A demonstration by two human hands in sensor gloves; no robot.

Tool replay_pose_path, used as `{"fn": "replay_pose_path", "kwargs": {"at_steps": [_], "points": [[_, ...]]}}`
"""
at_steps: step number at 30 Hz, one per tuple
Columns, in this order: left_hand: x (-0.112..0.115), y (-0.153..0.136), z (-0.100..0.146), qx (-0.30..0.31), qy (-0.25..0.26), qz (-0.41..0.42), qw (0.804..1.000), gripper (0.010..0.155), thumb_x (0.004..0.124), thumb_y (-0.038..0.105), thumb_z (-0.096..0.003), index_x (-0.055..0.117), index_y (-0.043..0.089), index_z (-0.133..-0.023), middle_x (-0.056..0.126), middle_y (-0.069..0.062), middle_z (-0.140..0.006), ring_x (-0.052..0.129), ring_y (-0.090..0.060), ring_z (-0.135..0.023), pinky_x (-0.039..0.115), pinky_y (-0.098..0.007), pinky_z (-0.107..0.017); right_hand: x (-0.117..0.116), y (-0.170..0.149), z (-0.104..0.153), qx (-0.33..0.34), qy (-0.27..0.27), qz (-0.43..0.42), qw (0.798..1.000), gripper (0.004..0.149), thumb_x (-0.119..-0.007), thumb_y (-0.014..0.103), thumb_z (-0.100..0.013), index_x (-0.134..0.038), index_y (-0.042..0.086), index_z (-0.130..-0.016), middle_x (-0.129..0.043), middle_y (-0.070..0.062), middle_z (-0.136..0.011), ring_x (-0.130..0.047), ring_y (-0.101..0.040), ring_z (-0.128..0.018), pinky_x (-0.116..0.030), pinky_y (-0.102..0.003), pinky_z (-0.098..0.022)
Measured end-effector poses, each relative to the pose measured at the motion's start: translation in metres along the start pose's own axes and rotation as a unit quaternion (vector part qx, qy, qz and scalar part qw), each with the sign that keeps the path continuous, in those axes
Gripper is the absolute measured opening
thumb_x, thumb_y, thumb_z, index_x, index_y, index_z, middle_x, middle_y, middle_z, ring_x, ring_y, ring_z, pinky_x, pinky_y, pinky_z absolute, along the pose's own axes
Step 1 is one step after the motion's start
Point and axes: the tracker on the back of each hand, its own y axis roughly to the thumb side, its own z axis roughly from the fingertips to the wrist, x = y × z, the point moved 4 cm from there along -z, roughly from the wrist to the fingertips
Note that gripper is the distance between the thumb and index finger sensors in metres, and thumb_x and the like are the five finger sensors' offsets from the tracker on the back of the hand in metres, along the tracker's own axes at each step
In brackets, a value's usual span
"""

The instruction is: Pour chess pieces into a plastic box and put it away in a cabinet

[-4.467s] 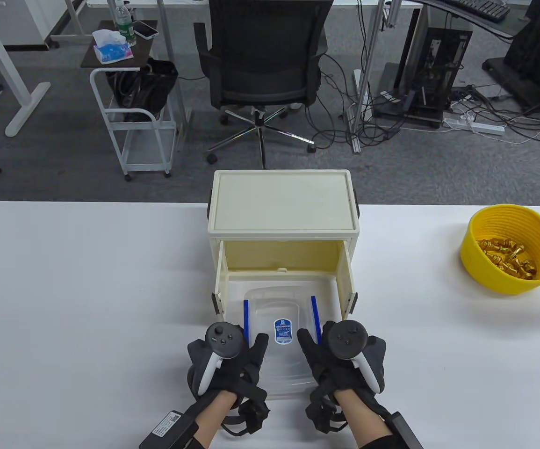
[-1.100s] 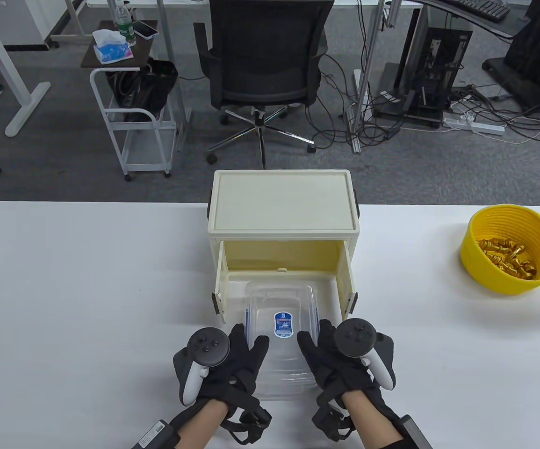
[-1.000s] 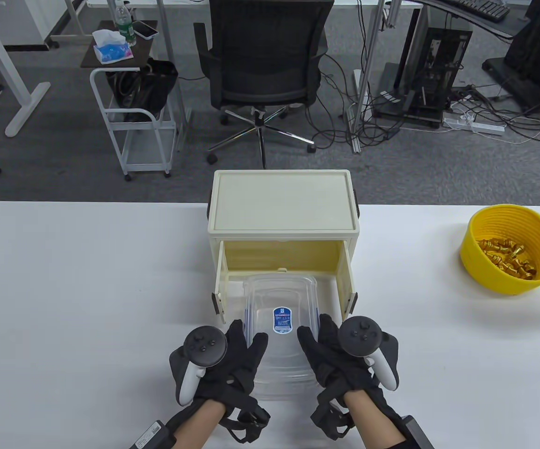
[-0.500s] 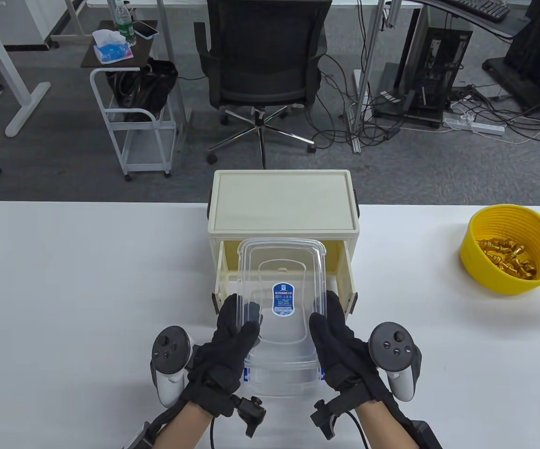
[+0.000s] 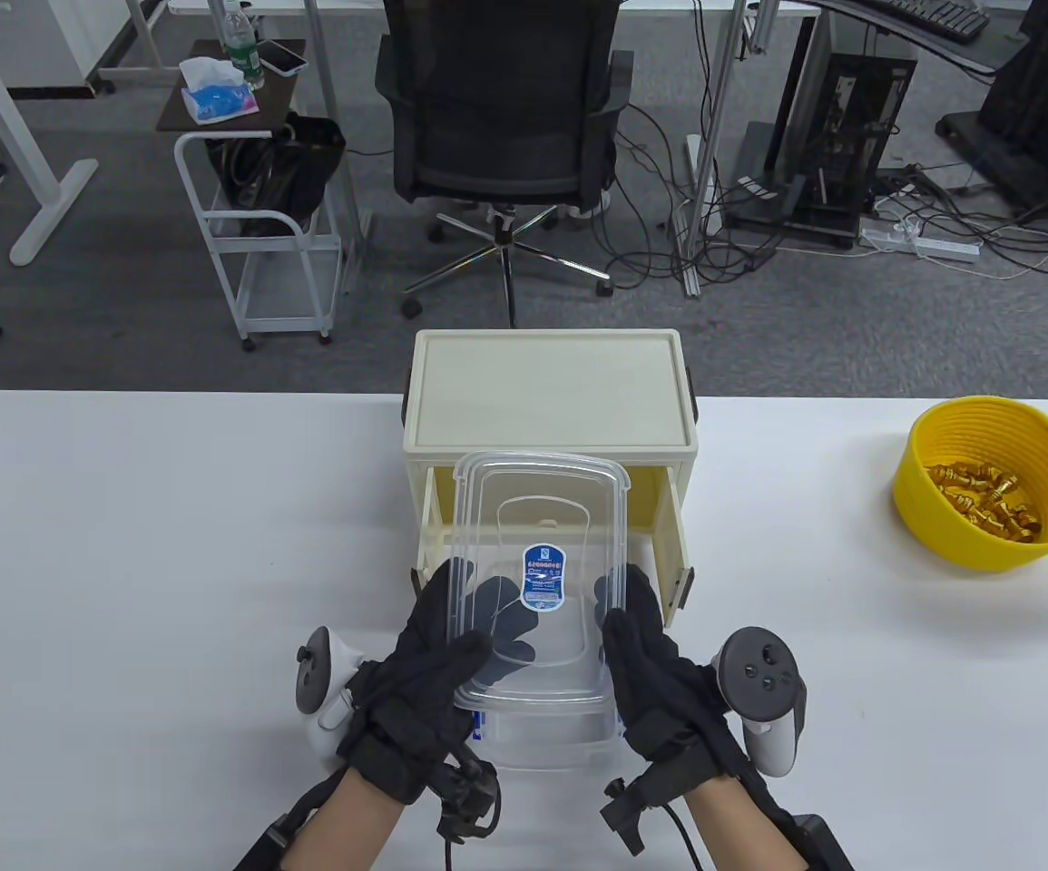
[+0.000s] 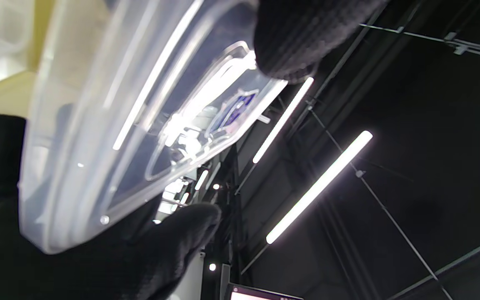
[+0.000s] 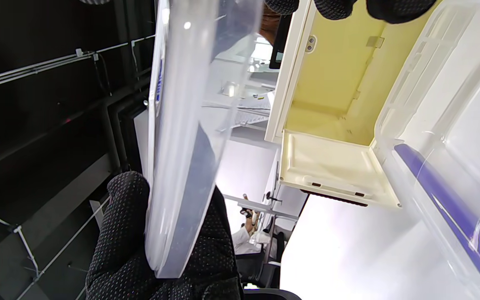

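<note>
Both hands hold the clear plastic lid [image 5: 537, 517] with a blue sticker, raised above the table in front of the cabinet opening. My left hand [image 5: 478, 626] grips its left edge, thumb on top and fingers underneath. My right hand [image 5: 619, 608] grips its right edge the same way. The lid also shows in the left wrist view [image 6: 111, 125] and in the right wrist view [image 7: 181, 125]. The open clear box [image 5: 546, 739] with blue clasps sits on the table under the lid, and it shows in the right wrist view [image 7: 440, 125]. Gold chess pieces [image 5: 982, 499] lie in a yellow bowl [image 5: 932, 526].
The cream cabinet [image 5: 549, 390] stands mid-table with both doors swung open [image 7: 327, 162], and its yellow inside is partly hidden by the lid. The bowl sits near the table's right edge. An office chair [image 5: 505, 109] stands beyond the table.
The lid has come off the box and risen, now tilted toward the cabinet. Both hands turned from resting on the lid to gripping its side edges.
</note>
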Motion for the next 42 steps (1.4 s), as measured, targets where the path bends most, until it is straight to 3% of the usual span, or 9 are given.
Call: {"fn": "replay_pose_path", "kwargs": {"at_steps": [5,10,14,19,24,32,36,40,42], "points": [[-0.009,0.047,0.005,0.094,0.022,-0.003,0.995,0.079,0.076,0.012,-0.0516,0.022,0.017,-0.109,0.050,-0.012,-0.117,0.066,-0.034,-0.106,0.072,-0.046,-0.075,0.006,0.001,0.000,0.003,-0.013,0.014,1.000,0.084,-0.041,0.058,-0.061,-0.015,-0.003,-0.112,-0.032,-0.038,-0.111,-0.042,-0.064,-0.097,-0.058,-0.071,-0.066],[-0.038,0.113,0.027,0.206,0.115,-0.236,0.943,0.082,0.074,0.008,-0.0511,0.019,0.021,-0.109,0.036,-0.009,-0.121,0.047,-0.036,-0.112,0.058,-0.052,-0.080,0.007,0.001,0.000,0.007,-0.014,0.020,1.000,0.083,-0.042,0.058,-0.061,-0.016,-0.003,-0.112,-0.033,-0.038,-0.112,-0.042,-0.064,-0.097,-0.058,-0.071,-0.066],[-0.057,0.140,0.043,0.214,0.217,-0.472,0.827,0.081,0.073,0.008,-0.0520,0.018,0.021,-0.109,0.033,-0.010,-0.121,0.042,-0.039,-0.112,0.052,-0.055,-0.081,0.007,0.001,0.000,0.007,-0.012,0.018,1.000,0.083,-0.042,0.058,-0.061,-0.017,-0.003,-0.112,-0.033,-0.038,-0.111,-0.042,-0.063,-0.097,-0.058,-0.071,-0.066],[-0.092,0.127,0.042,0.121,0.284,-0.725,0.616,0.080,0.073,0.007,-0.0515,0.019,0.019,-0.110,0.035,-0.012,-0.120,0.044,-0.040,-0.111,0.053,-0.056,-0.080,0.009,0.001,0.000,0.005,-0.017,0.019,1.000,0.083,-0.043,0.058,-0.062,-0.018,-0.003,-0.112,-0.034,-0.038,-0.111,-0.043,-0.064,-0.097,-0.059,-0.071,-0.066],[-0.134,0.079,0.035,-0.043,0.255,-0.835,0.485,0.080,0.073,0.007,-0.0509,0.020,0.018,-0.110,0.037,-0.013,-0.120,0.046,-0.041,-0.111,0.054,-0.056,-0.079,0.011,0.000,0.000,0.001,-0.021,0.018,1.000,0.083,-0.044,0.057,-0.062,-0.019,-0.004,-0.112,-0.034,-0.039,-0.111,-0.043,-0.064,-0.096,-0.059,-0.071,-0.066],[-0.166,-0.002,0.028,-0.226,0.110,-0.912,0.323,0.079,0.075,0.007,-0.0493,0.025,0.018,-0.110,0.045,-0.012,-0.119,0.055,-0.040,-0.109,0.061,-0.054,-0.079,0.009,-0.002,0.000,-0.007,-0.014,0.023,1.000,0.082,-0.046,0.056,-0.062,-0.020,-0.004,-0.112,-0.036,-0.039,-0.110,-0.044,-0.064,-0.096,-0.059,-0.071,-0.066],[-0.171,-0.024,0.028,-0.266,0.070,-0.905,0.325,0.079,0.075,0.007,-0.0492,0.025,0.018,-0.110,0.045,-0.013,-0.119,0.057,-0.040,-0.108,0.062,-0.054,-0.078,0.006,-0.004,-0.001,-0.010,-0.009,0.025,1.000,0.082,-0.046,0.056,-0.062,-0.021,-0.004,-0.112,-0.037,-0.039,-0.110,-0.045,-0.064,-0.096,-0.059,-0.071,-0.066],[-0.174,-0.039,0.026,-0.304,0.038,-0.884,0.354,0.079,0.075,0.007,-0.0496,0.025,0.018,-0.110,0.045,-0.013,-0.119,0.058,-0.040,-0.108,0.063,-0.054,-0.078,0.005,-0.004,-0.001,-0.012,-0.006,0.028,1.000,0.082,-0.046,0.056,-0.063,-0.022,-0.004,-0.112,-0.037,-0.039,-0.110,-0.045,-0.064,-0.096,-0.059,-0.071,-0.065],[-0.173,-0.042,0.025,-0.307,0.031,-0.889,0.338,0.079,0.075,0.008,-0.0495,0.025,0.018,-0.110,0.045,-0.013,-0.119,0.058,-0.040,-0.108,0.062,-0.054,-0.078,0.004,-0.004,-0.001,-0.012,-0.005,0.029,0.999,0.082,-0.047,0.056,-0.063,-0.022,-0.004,-0.112,-0.037,-0.040,-0.110,-0.045,-0.063,-0.096,-0.059,-0.071,-0.065]]}}
